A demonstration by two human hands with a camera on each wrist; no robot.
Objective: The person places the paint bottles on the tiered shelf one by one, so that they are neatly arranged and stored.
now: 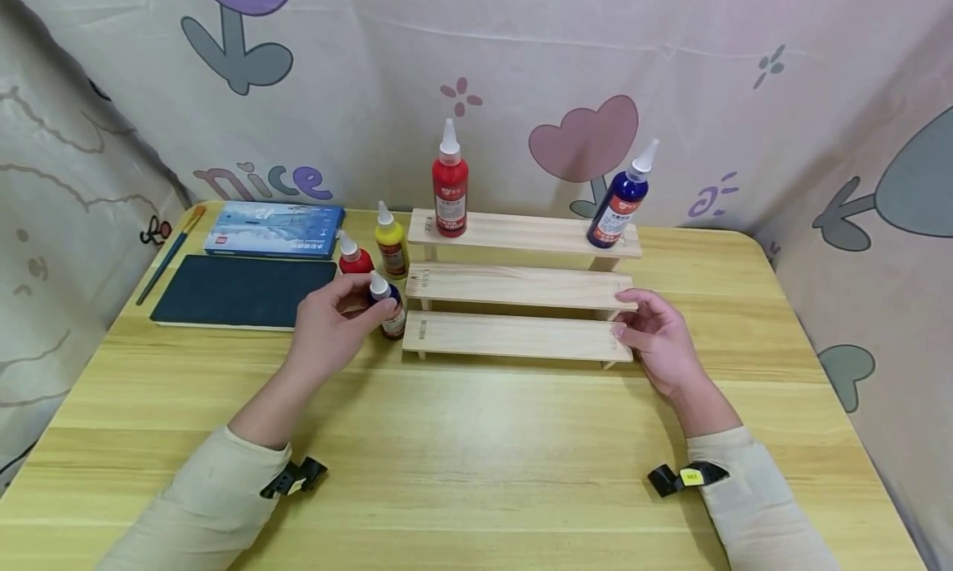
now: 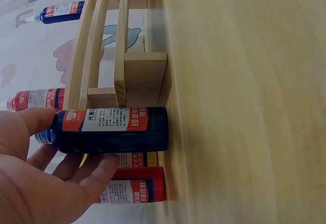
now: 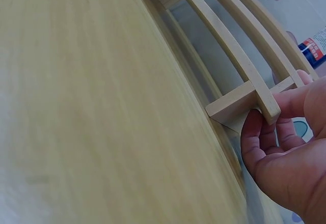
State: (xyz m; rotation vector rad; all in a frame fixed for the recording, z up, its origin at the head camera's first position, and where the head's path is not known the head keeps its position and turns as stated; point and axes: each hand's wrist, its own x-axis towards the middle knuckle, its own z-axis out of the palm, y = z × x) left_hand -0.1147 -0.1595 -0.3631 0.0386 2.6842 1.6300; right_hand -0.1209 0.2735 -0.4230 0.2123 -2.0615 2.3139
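Note:
My left hand [image 1: 328, 327] grips a dark blue paint bottle [image 2: 114, 137] near its neck, with the thumb on one side and the fingers on the other. The bottle stands upright beside the left end of a three-step wooden rack [image 1: 514, 335]. Just behind it are a small red paint bottle [image 1: 356, 261], partly hidden, and a yellow one [image 1: 391, 248]. At the rack's right end, my right hand [image 1: 666, 343] pinches the end of the lower step between thumb and fingers. A red bottle [image 1: 450, 190] and a blue bottle [image 1: 620, 207] stand on the top step, left and right.
A dark flat notebook [image 1: 241, 294] lies left of the bottles, with a blue box [image 1: 275, 230] behind it. A paintbrush [image 1: 171, 255] lies along their left side. The printed curtain [image 1: 506, 50] hangs behind the wooden table [image 1: 476, 463].

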